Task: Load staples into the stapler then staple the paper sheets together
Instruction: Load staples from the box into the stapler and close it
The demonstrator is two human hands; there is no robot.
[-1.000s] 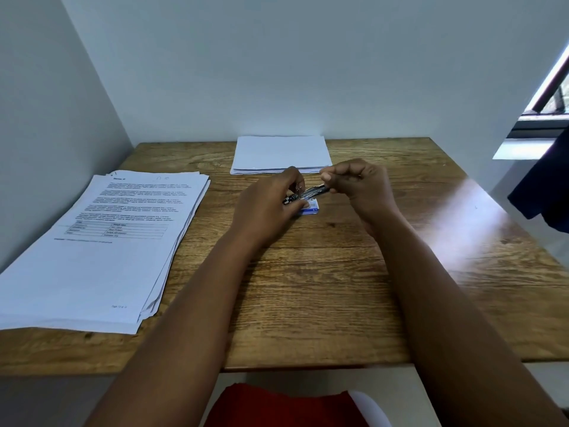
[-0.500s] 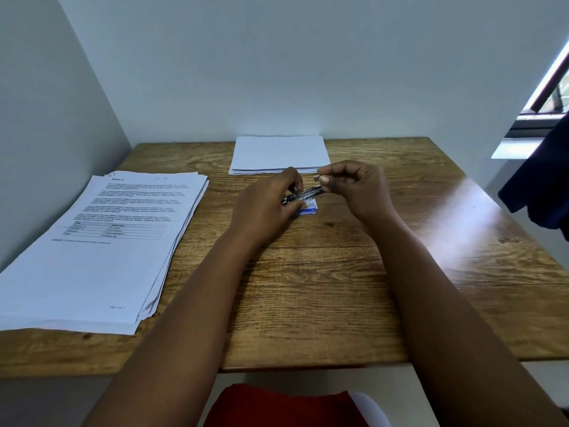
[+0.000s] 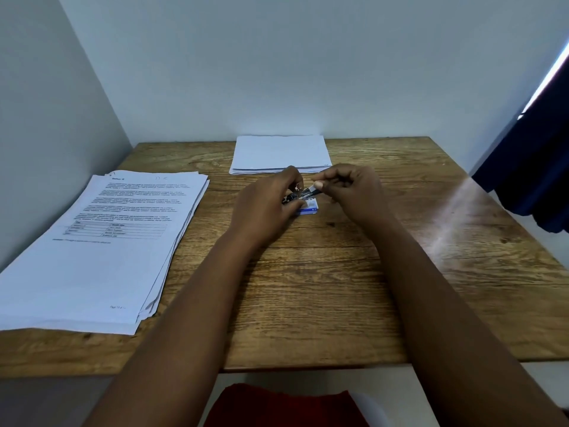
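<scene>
We are gripping the stapler (image 3: 300,195) with our left hand (image 3: 268,204) and right hand (image 3: 351,189), both closed on it, above the staple box (image 3: 309,208) lying on the tabletop (image 3: 308,288).

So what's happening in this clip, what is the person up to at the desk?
A person sits at a wooden table working on a small stapler held between both hands above a little blue-and-white staple box. The left hand grips the stapler's body, and the right hand pinches its metal end, apparently loading staples. No paper is being stapled yet: a printed stack lies to the left and a blank stack at the far edge.
</scene>
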